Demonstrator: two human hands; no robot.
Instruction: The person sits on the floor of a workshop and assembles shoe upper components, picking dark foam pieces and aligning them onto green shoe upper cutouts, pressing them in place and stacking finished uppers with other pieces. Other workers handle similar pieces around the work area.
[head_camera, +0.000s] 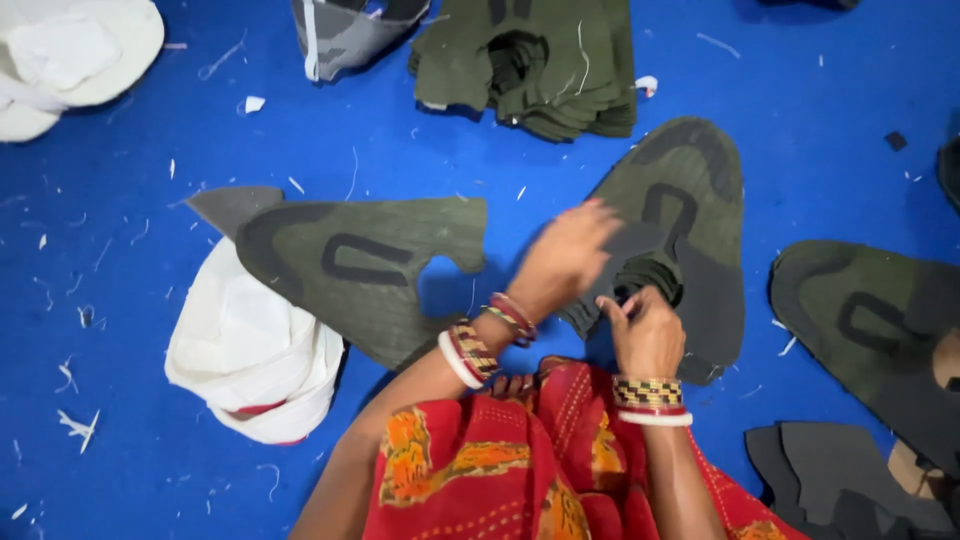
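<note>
My left hand (570, 250) lies open on the olive piece (690, 230), right hand (645, 330) pinching its edge; layers may slip askew

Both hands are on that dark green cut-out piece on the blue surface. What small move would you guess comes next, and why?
Probably lifting the top green cut-out piece off its pile. The left hand lies flat on it, while the right hand pinches its inner edge, where several layers show, as if separating one.
</note>
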